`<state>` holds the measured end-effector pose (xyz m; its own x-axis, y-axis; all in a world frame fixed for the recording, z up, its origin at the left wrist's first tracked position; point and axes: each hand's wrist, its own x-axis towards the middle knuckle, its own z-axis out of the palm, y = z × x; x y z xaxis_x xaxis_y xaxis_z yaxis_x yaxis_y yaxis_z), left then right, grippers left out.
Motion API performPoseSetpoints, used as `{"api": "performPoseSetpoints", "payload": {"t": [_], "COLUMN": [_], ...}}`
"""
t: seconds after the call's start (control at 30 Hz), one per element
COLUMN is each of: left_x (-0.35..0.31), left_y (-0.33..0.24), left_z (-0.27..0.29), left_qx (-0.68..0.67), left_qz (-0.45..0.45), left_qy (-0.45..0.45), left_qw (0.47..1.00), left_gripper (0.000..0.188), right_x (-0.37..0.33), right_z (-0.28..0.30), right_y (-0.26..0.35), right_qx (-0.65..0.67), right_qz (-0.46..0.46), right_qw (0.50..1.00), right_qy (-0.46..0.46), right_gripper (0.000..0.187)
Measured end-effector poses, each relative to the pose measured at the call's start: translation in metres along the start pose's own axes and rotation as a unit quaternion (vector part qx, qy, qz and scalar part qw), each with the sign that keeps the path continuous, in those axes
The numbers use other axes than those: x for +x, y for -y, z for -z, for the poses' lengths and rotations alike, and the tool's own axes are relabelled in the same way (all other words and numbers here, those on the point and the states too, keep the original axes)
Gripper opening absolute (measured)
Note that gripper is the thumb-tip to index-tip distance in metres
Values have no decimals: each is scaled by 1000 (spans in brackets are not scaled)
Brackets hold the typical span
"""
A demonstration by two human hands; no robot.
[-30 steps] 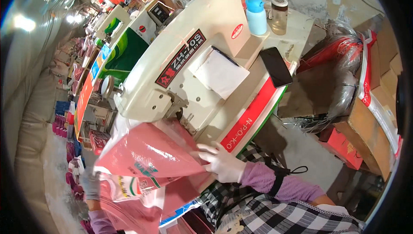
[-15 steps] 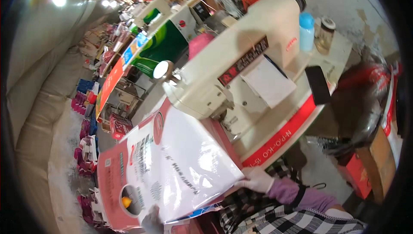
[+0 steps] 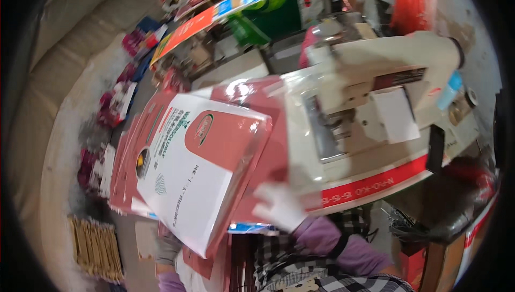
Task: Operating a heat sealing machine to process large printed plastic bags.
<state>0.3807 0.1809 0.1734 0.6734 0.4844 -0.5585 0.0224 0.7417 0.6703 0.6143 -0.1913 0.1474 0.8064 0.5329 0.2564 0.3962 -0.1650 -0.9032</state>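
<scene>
A pink and white printed plastic bag [image 3: 209, 163] lies tilted over more pink bags, left of a cream sewing machine [image 3: 370, 77]. My left hand [image 3: 169, 246], in a greyish glove, is at the bag's lower left edge; its fingers are hidden, so its grip cannot be told. My right hand [image 3: 284, 206], white-gloved and slightly blurred, is open with fingers apart. It hovers over or touches a pink sheet near the table's front edge; contact is unclear. Nothing shows in it. Clear plastic lies across the machine's bed beside the needle area.
On the machine table are a white paper pad [image 3: 394, 115], a black phone [image 3: 435, 148], a blue bottle [image 3: 449, 90] and a jar [image 3: 462, 107]. A red strip [image 3: 375, 179] runs along the front edge. Brown bundles [image 3: 96, 249] lie on the floor at left. Cardboard boxes stand lower right.
The view has turned, shifting the machine rightward. The printed bag has moved away from the needle area and rotated. My right hand has left the bag's edge and opened.
</scene>
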Motion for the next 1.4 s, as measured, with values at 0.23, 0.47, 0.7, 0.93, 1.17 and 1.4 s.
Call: {"api": "performPoseSetpoints", "payload": {"t": [0.23, 0.47, 0.7, 0.93, 1.17, 1.4], "left_x": [-166, -423, -389, -214, -17, 71], "left_y": [8, 112, 218, 147, 218, 235], "left_z": [109, 246, 175, 51, -277, -246], "left_qx": [360, 25, 143, 517, 761, 504], "left_qz": [-225, -259, -176, -475, -386, -270], "left_qy": [-351, -419, -595, -410, 176, 208], "left_qw": [835, 870, 771, 583, 491, 794], "left_gripper": [25, 46, 32, 24, 60, 15], "right_x": [105, -23, -55, -104, -116, -54], "right_z": [-33, -244, -218, -197, -87, 94], "right_y": [20, 52, 0, -72, -5, -11], "right_qx": [-324, -121, 219, 41, -128, 41], "right_qz": [16, 258, -118, 23, 74, -96], "right_qw": [941, 918, 950, 965, 848, 994], "right_qy": [92, 275, 186, 259, 509, 29], "right_gripper": [46, 58, 52, 50, 32, 21]}}
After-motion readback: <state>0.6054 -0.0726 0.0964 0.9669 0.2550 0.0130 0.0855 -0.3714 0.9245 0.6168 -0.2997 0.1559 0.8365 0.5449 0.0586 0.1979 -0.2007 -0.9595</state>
